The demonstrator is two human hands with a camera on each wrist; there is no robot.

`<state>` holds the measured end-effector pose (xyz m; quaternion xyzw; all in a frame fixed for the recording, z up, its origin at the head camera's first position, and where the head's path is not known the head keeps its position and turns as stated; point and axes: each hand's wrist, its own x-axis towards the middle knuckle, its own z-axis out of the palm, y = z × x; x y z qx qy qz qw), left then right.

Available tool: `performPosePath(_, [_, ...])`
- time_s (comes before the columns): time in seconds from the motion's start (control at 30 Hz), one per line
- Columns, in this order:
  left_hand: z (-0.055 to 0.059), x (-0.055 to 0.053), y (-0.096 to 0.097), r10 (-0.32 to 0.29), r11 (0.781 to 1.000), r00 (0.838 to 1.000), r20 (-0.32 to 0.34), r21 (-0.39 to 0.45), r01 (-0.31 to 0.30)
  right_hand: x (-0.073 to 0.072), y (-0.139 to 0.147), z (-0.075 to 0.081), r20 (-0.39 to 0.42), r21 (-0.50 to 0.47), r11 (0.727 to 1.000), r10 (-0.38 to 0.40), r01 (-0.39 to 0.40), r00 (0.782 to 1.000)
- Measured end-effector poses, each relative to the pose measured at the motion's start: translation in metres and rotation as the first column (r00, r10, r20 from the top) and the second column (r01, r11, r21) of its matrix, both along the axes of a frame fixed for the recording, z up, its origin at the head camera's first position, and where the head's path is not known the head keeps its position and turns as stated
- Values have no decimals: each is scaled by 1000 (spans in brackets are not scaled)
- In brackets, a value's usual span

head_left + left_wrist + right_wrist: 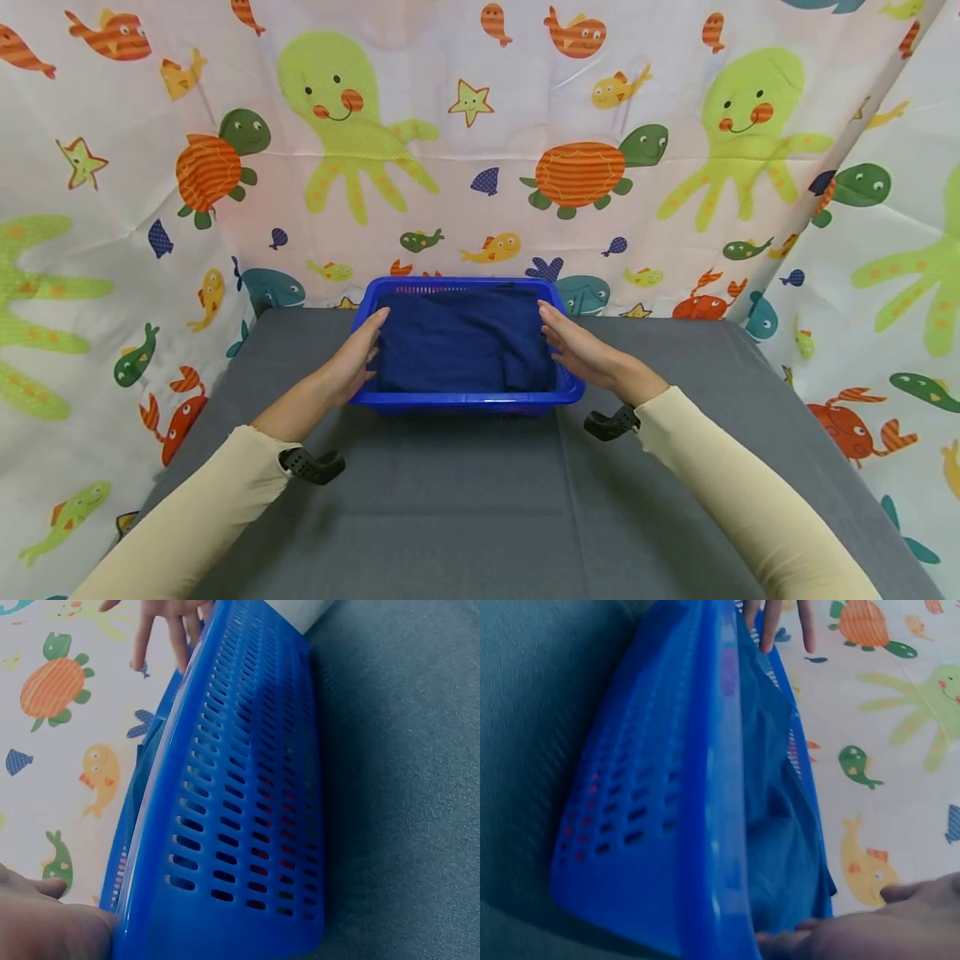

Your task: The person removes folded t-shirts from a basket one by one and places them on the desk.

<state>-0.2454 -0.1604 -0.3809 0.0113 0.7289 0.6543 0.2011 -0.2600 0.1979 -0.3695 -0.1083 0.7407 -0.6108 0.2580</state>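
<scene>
A blue plastic basket (465, 399) with slotted walls stands at the back of the table. Dark blue cloth (450, 342) lies spread inside it and covers whatever is beneath. At the basket's left end is my left hand (352, 357), thumb raised and fingers loosely extended by the rim. My right hand (587, 350) mirrors it at the right end, its fingers over the rim. The left wrist view shows the slotted front wall (225, 802), with something red showing through. Cloth folds (769, 772) appear behind the rim in the right wrist view.
A grey cloth (450, 500) covers the table. Behind the basket hangs a white curtain (450, 167) printed with sea animals, and it continues along both sides. A black strap (313, 465) sits on the left wrist, another strap (611, 423) on the right.
</scene>
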Motion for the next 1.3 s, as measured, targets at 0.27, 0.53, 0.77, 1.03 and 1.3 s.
performPosePath(0.27, [2,-2,2,33,999,995,92,26,-36,-8,-20,-6,139,24,988,-154,152,978])
performPosePath(0.53, [5,-5,6,69,997,994,80,28,-72,-11,-19,-10,175,-19,980,-194,200,965])
performPosePath(0.77, [2,-13,12,37,999,991,131,-8,-36,-12,-22,-10,159,32,987,-160,157,974])
performPosePath(1.03, [-5,-18,14,-42,976,995,-89,-214,23,-14,-25,-14,129,40,989,-148,144,980])
performPosePath(1.3, [-4,-26,10,-119,984,993,10,-133,119,-18,-26,-16,181,54,994,-102,94,978])
